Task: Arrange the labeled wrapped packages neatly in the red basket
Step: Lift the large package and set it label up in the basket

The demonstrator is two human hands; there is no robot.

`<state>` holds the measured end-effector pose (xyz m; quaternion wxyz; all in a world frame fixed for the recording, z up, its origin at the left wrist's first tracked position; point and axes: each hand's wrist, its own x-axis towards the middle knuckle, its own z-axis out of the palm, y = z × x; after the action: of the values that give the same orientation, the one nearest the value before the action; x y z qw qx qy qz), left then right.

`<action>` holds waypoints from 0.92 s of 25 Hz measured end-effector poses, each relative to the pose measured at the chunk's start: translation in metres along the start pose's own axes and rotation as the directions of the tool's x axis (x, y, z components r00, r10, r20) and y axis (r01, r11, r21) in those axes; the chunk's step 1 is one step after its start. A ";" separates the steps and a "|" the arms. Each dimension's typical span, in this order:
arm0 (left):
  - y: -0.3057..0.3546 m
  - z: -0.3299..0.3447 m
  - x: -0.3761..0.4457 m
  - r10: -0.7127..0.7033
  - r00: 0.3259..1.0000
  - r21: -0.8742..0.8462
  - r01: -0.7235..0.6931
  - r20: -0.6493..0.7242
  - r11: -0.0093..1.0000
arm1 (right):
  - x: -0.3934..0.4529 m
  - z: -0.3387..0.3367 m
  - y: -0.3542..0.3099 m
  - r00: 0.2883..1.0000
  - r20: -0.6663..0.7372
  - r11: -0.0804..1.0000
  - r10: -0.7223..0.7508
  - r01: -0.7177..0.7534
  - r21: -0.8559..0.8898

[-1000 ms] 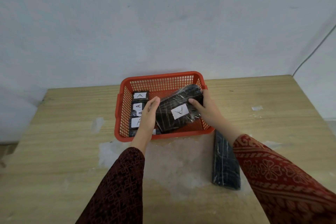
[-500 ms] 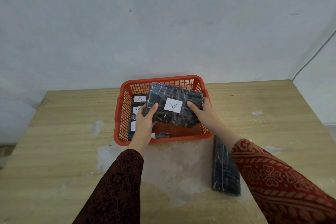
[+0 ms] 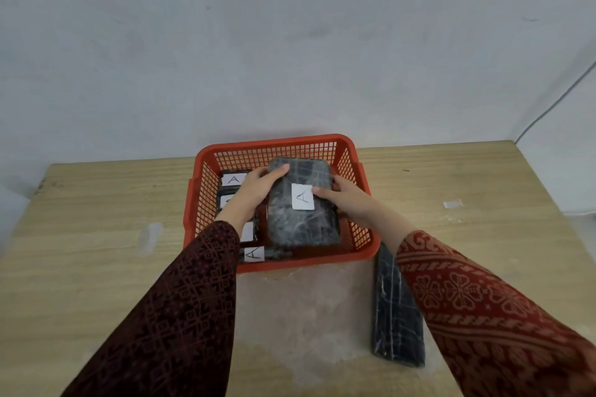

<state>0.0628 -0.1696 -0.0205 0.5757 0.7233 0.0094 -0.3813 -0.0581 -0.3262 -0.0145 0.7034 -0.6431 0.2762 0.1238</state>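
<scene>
Both hands are on one large wrapped package (image 3: 303,203), a flat dark slab in clear film with a white label marked A (image 3: 302,197) on its upper face. It lies lengthwise in the right half of the red basket (image 3: 277,147), apparently flat or nearly so, though I cannot tell whether it rests fully on the basket floor. The left hand (image 3: 254,195) lies along its left edge with fingers (image 3: 280,170) stretched together toward the far left corner; the right hand (image 3: 351,200) lies against the right edge, its fingers (image 3: 322,192) reaching onto the top face and touching the label. Neither hand is curled under the package, so this looks like pressing and nudging, not a carrying grip.

Judging by its thickness and the way it keeps its shape, the package is probably fairly stiff and of moderate weight, with some give at the rounded corners. The glossy film is likely slippery, so the long side edges are the better place to hold, with flat pressure from both sides. Pushing on the paper label could wrinkle or shift it.

Several smaller labelled packages (image 3: 233,179) sit in a column along the left side of the basket, partly hidden by the left forearm. One more dark wrapped package (image 3: 392,316) lies on the table (image 3: 96,235) outside the basket, near its right front corner, half covered by the right sleeve (image 3: 483,316), with no label visible.
</scene>
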 end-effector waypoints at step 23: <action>-0.048 0.046 0.013 0.498 0.844 0.663 -0.258 -0.200 0.703 | -0.044 0.023 0.045 0.903 -0.408 0.976 -0.136 0.193 0.102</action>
<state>0.0255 -0.1972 -0.0697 0.3643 0.9128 -0.1594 -0.0930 -0.1127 -0.2894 -0.0275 0.6838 -0.6247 0.3662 -0.0896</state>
